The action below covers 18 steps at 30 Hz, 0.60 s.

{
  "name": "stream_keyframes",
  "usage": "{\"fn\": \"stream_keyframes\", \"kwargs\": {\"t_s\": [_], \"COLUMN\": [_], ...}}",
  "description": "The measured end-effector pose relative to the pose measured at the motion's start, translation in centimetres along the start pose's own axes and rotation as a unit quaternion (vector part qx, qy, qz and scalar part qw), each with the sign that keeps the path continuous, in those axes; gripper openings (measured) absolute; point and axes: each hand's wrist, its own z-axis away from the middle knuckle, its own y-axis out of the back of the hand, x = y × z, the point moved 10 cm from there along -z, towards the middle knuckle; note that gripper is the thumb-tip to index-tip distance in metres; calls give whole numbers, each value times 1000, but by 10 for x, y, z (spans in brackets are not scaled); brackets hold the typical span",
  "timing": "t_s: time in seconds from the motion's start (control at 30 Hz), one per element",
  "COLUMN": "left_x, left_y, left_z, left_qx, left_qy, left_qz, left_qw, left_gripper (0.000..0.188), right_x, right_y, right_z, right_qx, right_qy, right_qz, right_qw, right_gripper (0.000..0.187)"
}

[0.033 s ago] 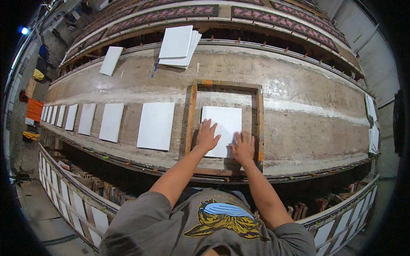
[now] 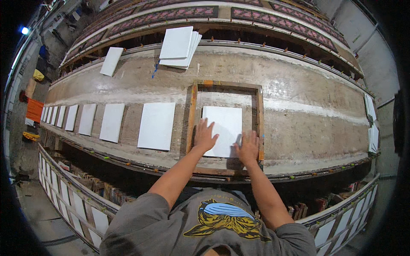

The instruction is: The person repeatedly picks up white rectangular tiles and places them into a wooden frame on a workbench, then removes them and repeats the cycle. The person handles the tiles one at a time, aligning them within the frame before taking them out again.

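Note:
A white rectangular panel (image 2: 227,128) lies flat on the long worn table, inside a wooden frame (image 2: 191,117). Over the panel's left edge, near its lower half, rests my left hand (image 2: 206,136), fingers spread and holding nothing. My right hand (image 2: 247,147) is at the panel's lower right edge, between it and the frame's right side, palm down with fingers stretched out. Whether either palm presses on the panel or just hovers, I cannot tell. Another white panel (image 2: 156,126) lies just left of the frame.
Several similar panels run in a row to the left, such as this white panel (image 2: 112,123). At the table's far side are a fanned stack of white panels (image 2: 176,42) and a single panel (image 2: 111,61). More white pieces (image 2: 373,138) sit at the right end.
Both hands have shifted slightly outward: my left hand a little to the left, my right hand a little to the right. The panel and the frame stay where they were.

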Motion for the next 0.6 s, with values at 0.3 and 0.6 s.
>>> {"fn": "stream_keyframes", "kwargs": {"t_s": [0.3, 0.6], "left_x": [-95, -113], "left_y": [40, 32], "left_z": [91, 75], "left_qx": [-17, -11], "left_qy": [269, 227], "left_qz": [69, 84], "left_qw": [960, 970], "left_gripper": [57, 36], "right_x": [110, 95], "right_y": [0, 15], "right_z": [46, 52], "right_qx": [-38, 42], "right_qy": [-239, -201], "right_qz": [-107, -147], "right_qw": [964, 968], "right_gripper": [52, 37]}}
